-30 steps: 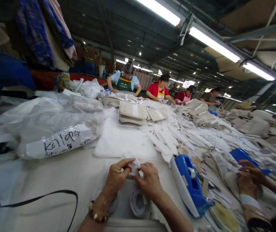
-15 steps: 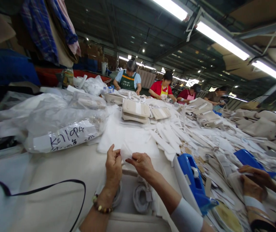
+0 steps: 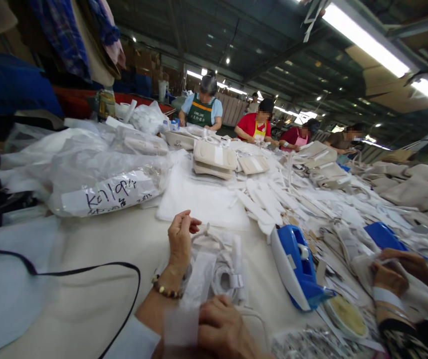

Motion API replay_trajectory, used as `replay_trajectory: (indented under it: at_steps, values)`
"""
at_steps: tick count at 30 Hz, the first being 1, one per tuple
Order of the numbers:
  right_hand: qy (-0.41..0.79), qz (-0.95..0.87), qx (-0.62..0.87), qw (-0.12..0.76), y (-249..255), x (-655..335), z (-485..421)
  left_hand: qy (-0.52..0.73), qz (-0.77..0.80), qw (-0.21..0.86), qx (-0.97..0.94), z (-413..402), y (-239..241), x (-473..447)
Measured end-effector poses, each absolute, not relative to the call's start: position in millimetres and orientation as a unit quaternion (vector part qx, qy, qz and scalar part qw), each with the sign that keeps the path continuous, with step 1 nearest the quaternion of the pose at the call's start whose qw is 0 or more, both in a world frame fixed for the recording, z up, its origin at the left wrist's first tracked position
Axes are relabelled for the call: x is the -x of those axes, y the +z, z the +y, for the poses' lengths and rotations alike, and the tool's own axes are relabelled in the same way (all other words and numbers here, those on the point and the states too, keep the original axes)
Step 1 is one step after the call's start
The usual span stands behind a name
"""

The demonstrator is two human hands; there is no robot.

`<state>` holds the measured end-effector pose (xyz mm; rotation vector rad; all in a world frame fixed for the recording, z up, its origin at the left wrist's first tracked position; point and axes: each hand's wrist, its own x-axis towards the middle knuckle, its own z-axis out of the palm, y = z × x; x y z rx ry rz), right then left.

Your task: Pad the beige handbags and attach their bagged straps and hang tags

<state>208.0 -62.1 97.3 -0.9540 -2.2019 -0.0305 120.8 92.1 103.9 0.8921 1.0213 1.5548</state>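
Observation:
My left hand [image 3: 181, 237] is raised over the near side of a beige bag [image 3: 255, 324], its fingers loosely bent and apart, with nothing visible in them. A beaded bracelet circles that wrist. Lower down and blurred, my right hand [image 3: 223, 324] is closed on a small translucent white sheet [image 3: 180, 326], which sticks out to the left over my left forearm. Between the hands lie a coiled beige strap [image 3: 222, 280] in wrapping and a clear-white wrapped strip [image 3: 201, 271]. My right hand covers part of the bag.
A stack of white sheets [image 3: 199, 199] lies ahead, with beige bag flaps [image 3: 216, 155] behind it. Left is a labelled plastic bag [image 3: 112, 192] and a black cord [image 3: 87, 269]. A blue-and-white tape dispenser [image 3: 298, 264] stands right, near a co-worker's hands [image 3: 393, 276]. Other people work across the table.
My right hand has come back towards me with the white sheet, away from my left hand. My left hand has let go of the sheet. The wrapped strap beneath is now uncovered.

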Motion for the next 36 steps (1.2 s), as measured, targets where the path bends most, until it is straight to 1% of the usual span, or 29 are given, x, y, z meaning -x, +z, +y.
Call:
replay_trajectory:
  at_steps: [3, 5, 9, 12, 16, 18, 21, 22, 24, 28, 32, 36]
  values:
    - [-0.125, -0.840, 0.361, 0.385, 76.9, -199.4, -78.7, 0.641, 0.419, 0.512, -0.389, 91.5, 102.7, -122.3]
    - [-0.150, -0.843, 0.358, 0.373, 71.4, -199.8, -86.1, 0.638, 0.416, 0.506, -0.405, 90.7, 101.4, -123.6]
    - [-0.110, -0.875, 0.358, 0.307, 67.7, -206.9, -98.0, 0.623, 0.403, 0.493, -0.454, 85.6, 104.3, -127.4]
    - [-0.083, -0.876, 0.367, 0.303, 66.5, -208.8, -103.5, 0.593, 0.383, 0.493, -0.508, 76.7, 117.6, -127.3]
    - [-0.078, -0.875, 0.374, 0.298, 73.7, -207.8, -106.5, 0.545, 0.357, 0.486, -0.583, 51.3, 139.3, -111.1]
    - [-0.076, -0.877, 0.375, 0.290, 79.1, -208.7, -107.3, 0.524, 0.350, 0.428, -0.648, 29.9, 139.5, -93.8]
    - [-0.077, -0.881, 0.365, 0.291, 83.6, -212.0, -108.6, 0.490, 0.308, 0.204, -0.790, -8.5, 117.7, -61.7]
    - [-0.075, -0.883, 0.360, 0.293, 83.5, -213.2, -109.1, 0.478, 0.286, 0.152, -0.816, -20.5, 106.2, -51.3]
    - [-0.069, -0.880, 0.353, 0.311, 81.2, -215.3, -110.4, 0.451, 0.242, 0.089, -0.855, -39.8, 82.5, -33.8]
    - [-0.047, -0.870, 0.346, 0.347, 73.0, -216.4, -111.8, 0.382, 0.184, 0.046, -0.904, -55.1, 54.7, -16.5]
    - [-0.038, -0.862, 0.351, 0.364, 71.8, -212.5, -109.5, 0.293, 0.177, 0.028, -0.939, -54.2, 54.4, -14.0]
    - [-0.029, -0.862, 0.379, 0.334, 79.7, -213.4, -119.7, 0.235, 0.123, -0.009, -0.964, -55.7, 58.8, -11.0]
